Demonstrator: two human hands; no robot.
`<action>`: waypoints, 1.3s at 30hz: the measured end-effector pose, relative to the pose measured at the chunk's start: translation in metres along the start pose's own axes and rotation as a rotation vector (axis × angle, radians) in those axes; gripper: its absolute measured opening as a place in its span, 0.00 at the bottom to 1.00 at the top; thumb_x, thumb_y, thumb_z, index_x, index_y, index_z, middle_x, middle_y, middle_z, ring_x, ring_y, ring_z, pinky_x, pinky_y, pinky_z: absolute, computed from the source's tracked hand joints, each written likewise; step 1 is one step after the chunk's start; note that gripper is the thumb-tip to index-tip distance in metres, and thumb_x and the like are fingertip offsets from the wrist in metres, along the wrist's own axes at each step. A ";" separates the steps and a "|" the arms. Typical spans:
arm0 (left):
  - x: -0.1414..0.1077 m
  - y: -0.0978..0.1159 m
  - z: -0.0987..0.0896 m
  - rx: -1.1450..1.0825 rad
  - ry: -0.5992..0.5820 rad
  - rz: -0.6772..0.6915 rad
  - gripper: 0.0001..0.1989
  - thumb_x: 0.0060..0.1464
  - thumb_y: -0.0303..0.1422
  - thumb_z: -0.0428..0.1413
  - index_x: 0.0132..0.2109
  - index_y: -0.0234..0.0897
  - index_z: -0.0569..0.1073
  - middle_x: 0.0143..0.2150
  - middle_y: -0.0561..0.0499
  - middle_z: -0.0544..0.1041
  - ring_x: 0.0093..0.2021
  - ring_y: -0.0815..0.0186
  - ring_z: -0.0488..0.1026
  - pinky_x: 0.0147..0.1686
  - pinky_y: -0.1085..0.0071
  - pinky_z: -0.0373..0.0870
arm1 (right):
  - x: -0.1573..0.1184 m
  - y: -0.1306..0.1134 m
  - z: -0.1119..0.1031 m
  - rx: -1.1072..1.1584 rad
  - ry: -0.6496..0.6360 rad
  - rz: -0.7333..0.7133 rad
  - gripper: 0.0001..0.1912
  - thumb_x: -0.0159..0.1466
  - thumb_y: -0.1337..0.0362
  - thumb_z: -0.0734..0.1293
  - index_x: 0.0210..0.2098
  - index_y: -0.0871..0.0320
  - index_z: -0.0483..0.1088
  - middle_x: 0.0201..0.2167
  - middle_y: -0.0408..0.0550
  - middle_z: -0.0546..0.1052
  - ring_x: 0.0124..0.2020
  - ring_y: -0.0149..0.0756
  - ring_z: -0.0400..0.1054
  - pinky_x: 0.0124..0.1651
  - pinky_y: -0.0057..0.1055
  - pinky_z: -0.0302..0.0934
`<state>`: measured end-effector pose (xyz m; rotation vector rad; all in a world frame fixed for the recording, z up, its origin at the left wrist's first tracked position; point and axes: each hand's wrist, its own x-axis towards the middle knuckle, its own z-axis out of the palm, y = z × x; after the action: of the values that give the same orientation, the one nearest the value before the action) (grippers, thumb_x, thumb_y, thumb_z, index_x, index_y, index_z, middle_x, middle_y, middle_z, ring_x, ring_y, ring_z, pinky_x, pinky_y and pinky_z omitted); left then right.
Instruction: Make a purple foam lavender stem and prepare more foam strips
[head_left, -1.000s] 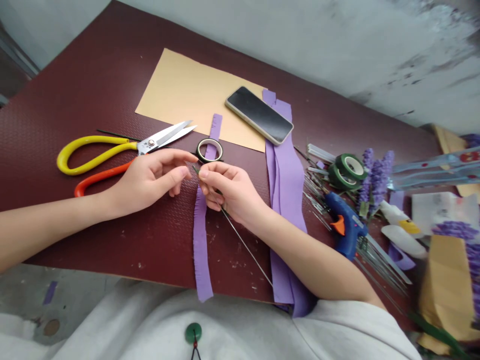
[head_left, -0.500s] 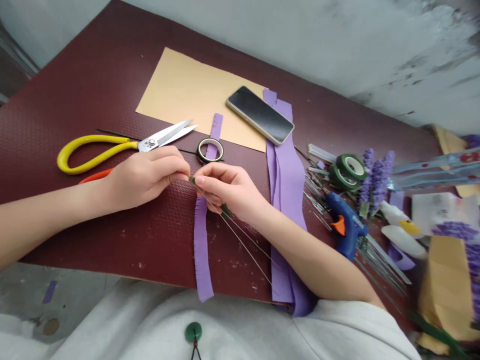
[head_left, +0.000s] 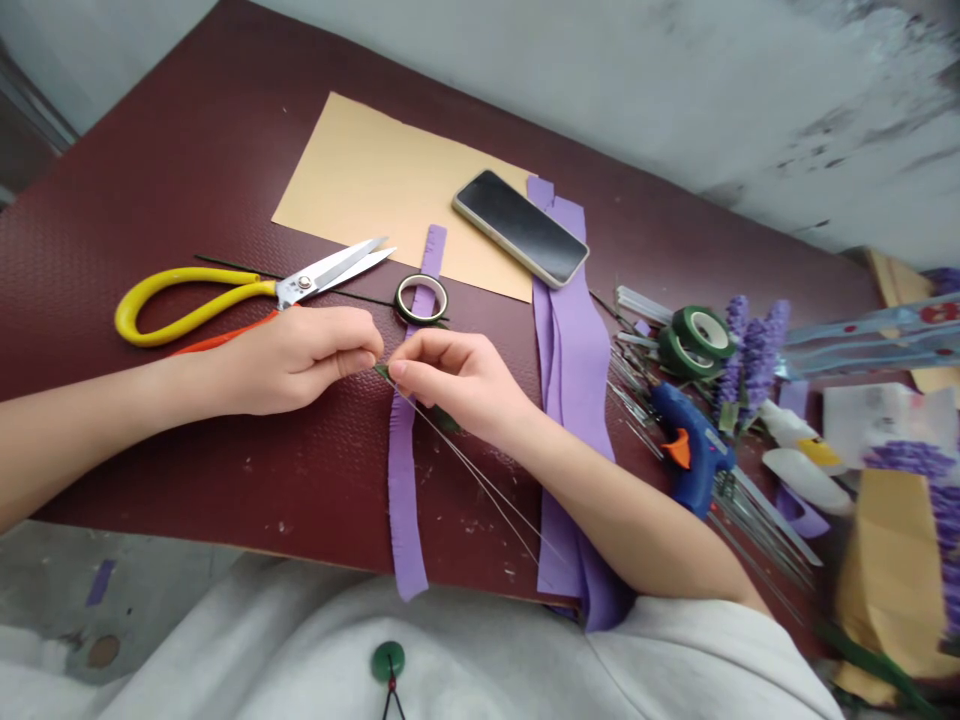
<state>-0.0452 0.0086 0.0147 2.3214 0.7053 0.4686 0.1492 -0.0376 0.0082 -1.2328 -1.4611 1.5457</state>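
Observation:
Fingers closed, my left hand (head_left: 319,358) pinches the tip of a small green-wrapped wire end (head_left: 382,371). My right hand (head_left: 465,385) grips the same piece between thumb and forefinger, just to its right. From there two thin bare wires (head_left: 480,475) trail down and right over the table. Something dark green (head_left: 447,418) shows partly below my right fingers; most of it is hidden. Under the hands runs a fringed purple paper strip (head_left: 406,500), with a narrow tape roll (head_left: 421,299) lying on its upper part. Yellow-handled scissors (head_left: 300,284) lie open beyond my left hand.
A phone (head_left: 521,228) rests on tan paper (head_left: 375,170) and purple crepe paper (head_left: 574,350). To the right lie green tape rolls (head_left: 697,340), a blue glue gun (head_left: 694,450), loose wires and purple flowers (head_left: 757,350). An orange handle (head_left: 225,338) shows behind my left wrist.
My left hand has shifted slightly down and left, showing more of the green-wrapped end between the hands. The trailing wires have swung a little and lie closer together.

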 end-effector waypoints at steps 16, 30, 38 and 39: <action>0.005 0.011 0.004 -0.201 -0.055 -0.284 0.16 0.57 0.37 0.46 0.23 0.38 0.57 0.17 0.59 0.59 0.20 0.74 0.56 0.20 0.78 0.54 | -0.001 0.005 0.005 0.067 -0.003 0.002 0.08 0.57 0.62 0.66 0.26 0.60 0.67 0.19 0.37 0.64 0.20 0.21 0.54 0.22 0.23 0.48; 0.002 0.004 0.012 -0.248 0.046 -0.274 0.15 0.57 0.39 0.49 0.26 0.35 0.67 0.20 0.58 0.64 0.21 0.74 0.60 0.24 0.77 0.58 | 0.003 0.012 0.007 0.180 -0.017 0.088 0.13 0.56 0.56 0.69 0.25 0.60 0.67 0.16 0.36 0.65 0.15 0.19 0.53 0.18 0.22 0.46; 0.002 0.001 0.010 -0.102 0.052 -0.161 0.11 0.58 0.36 0.49 0.30 0.36 0.67 0.29 0.54 0.72 0.32 0.69 0.68 0.33 0.76 0.63 | 0.008 0.016 0.000 0.344 -0.122 0.146 0.15 0.53 0.55 0.72 0.24 0.61 0.69 0.17 0.38 0.68 0.15 0.19 0.54 0.17 0.22 0.50; 0.002 0.001 0.010 -0.080 0.049 -0.151 0.11 0.58 0.36 0.48 0.30 0.36 0.67 0.28 0.54 0.71 0.31 0.69 0.67 0.33 0.76 0.63 | 0.009 0.016 -0.001 0.345 -0.144 0.161 0.16 0.53 0.55 0.72 0.25 0.62 0.69 0.17 0.39 0.69 0.15 0.19 0.54 0.18 0.21 0.51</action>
<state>-0.0389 0.0044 0.0084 2.1696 0.8624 0.4772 0.1495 -0.0311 -0.0089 -1.0706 -1.1383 1.9347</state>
